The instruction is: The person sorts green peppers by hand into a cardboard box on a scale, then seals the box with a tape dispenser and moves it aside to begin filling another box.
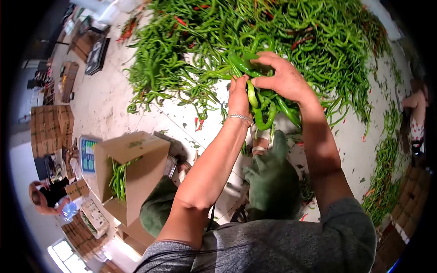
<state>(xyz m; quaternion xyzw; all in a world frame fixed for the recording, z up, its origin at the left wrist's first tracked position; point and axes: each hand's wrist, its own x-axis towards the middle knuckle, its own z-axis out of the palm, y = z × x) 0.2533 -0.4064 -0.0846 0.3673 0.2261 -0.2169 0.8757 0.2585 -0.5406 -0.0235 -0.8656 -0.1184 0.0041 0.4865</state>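
Note:
A bunch of long green peppers point(264, 107) hangs between my two hands, over the floor in front of my knees. My left hand point(239, 95), with a bracelet at the wrist, is closed on the left side of the bunch. My right hand point(284, 78) grips the bunch from the right, thumb and fingers bent round some peppers. Just beyond both hands spreads a large heap of green peppers point(182, 68) with a few red ones among them.
An open cardboard box point(148, 177) holding green peppers stands at my left, beside a scale display point(87, 154). Stacked cartons point(45, 129) stand farther left. Another person point(45, 198) is at the lower left; a person's limb point(414, 102) shows at the right edge.

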